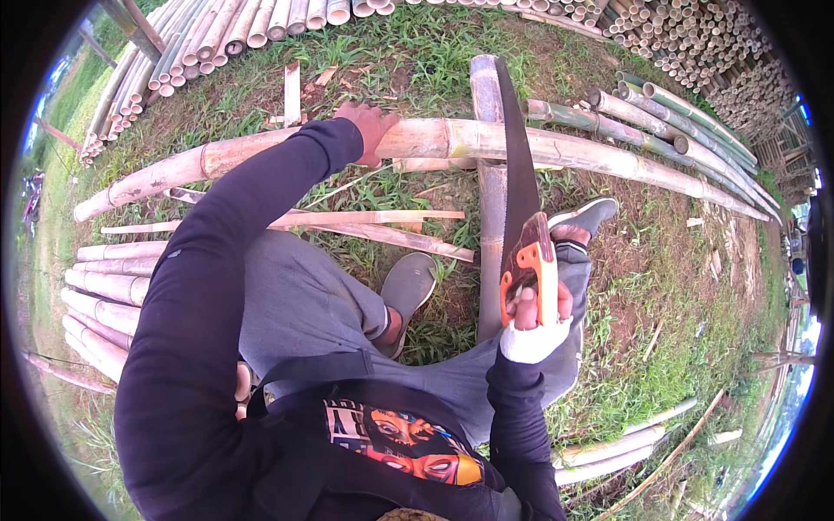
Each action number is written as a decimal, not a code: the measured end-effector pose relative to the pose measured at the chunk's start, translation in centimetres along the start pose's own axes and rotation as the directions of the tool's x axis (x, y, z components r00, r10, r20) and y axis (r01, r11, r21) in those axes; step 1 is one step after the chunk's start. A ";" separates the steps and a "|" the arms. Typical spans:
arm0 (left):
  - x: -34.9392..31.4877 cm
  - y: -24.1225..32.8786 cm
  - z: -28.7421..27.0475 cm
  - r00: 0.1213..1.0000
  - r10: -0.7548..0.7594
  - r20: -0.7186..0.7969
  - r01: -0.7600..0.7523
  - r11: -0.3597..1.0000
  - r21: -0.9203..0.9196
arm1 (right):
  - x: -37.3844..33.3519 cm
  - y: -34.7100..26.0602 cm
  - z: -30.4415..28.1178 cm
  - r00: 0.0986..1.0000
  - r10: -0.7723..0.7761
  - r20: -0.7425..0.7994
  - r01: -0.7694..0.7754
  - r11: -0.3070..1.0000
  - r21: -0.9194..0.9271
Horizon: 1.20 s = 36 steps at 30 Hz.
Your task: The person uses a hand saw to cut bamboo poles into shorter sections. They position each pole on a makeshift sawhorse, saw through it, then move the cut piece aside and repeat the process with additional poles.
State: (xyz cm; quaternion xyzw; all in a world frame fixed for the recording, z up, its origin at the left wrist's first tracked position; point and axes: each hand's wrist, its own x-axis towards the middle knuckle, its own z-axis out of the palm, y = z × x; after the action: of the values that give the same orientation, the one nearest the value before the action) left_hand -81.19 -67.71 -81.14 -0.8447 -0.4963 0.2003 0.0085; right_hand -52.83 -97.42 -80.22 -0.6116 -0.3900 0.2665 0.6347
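A long bamboo pole (608, 156) lies crosswise before me, resting on a darker support pole (492, 252) that runs away from me. My left hand (368, 132) holds the crosswise pole from above, left of the support, its fingers curled over it. In my right hand (537, 321), which has a white covering around its lower part, is the orange-and-dark handle of a handsaw (519, 174). The saw's long dark blade points away from me and passes over the pole just right of the support. I cannot tell whether its teeth are in the bamboo.
Split bamboo strips (373, 217) lie on the grass between me and the pole. Several poles are piled at the left (109, 286), the far left (226, 35) and the right (669, 122). A dense bamboo stack (695, 43) stands at the far right. My shoes flank the support pole.
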 end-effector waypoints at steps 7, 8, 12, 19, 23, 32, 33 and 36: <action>1.2 -0.3 2.1 0.992 -0.091 -0.082 0.072 0.975 -0.209 | 3.0 2.7 4.2 0.994 -0.080 0.075 0.080 0.997 -0.006; 1.4 -0.3 2.6 0.992 -0.101 -0.071 0.077 0.956 -0.284 | 3.3 2.9 4.3 0.987 -0.123 0.104 0.131 0.988 -0.076; 2.1 -0.4 3.6 0.990 -0.116 -0.077 0.081 0.931 -0.355 | 4.1 4.1 4.7 0.987 -0.039 0.153 0.044 0.999 -0.031; 1.7 -0.5 3.3 0.991 -0.113 -0.069 0.080 0.926 -0.370 | 3.8 5.3 4.9 0.986 0.089 0.144 -0.096 0.995 0.041; 1.4 -0.4 3.0 0.991 -0.109 -0.073 0.075 0.925 -0.372 | 3.9 5.3 4.8 0.988 0.029 0.154 -0.032 0.999 0.016; 2.4 0.6 2.7 0.989 -0.141 -0.050 0.116 0.933 -0.342 | 5.5 3.5 6.3 0.969 0.146 0.200 -0.164 0.983 0.081; 2.4 0.7 2.5 0.991 -0.135 -0.020 0.120 0.929 -0.350 | 5.6 3.5 6.5 0.969 0.147 0.201 -0.160 0.986 0.052; 2.2 0.5 1.9 0.991 -0.135 -0.003 0.125 0.925 -0.358 | 4.7 3.3 6.1 0.971 0.140 0.195 -0.159 0.984 0.081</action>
State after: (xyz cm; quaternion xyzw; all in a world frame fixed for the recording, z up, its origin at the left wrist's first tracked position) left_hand -80.52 -66.43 -83.69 -0.8001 -0.5791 0.0941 -0.1251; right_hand -54.73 -89.76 -82.99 -0.5801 -0.3877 0.3887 0.6018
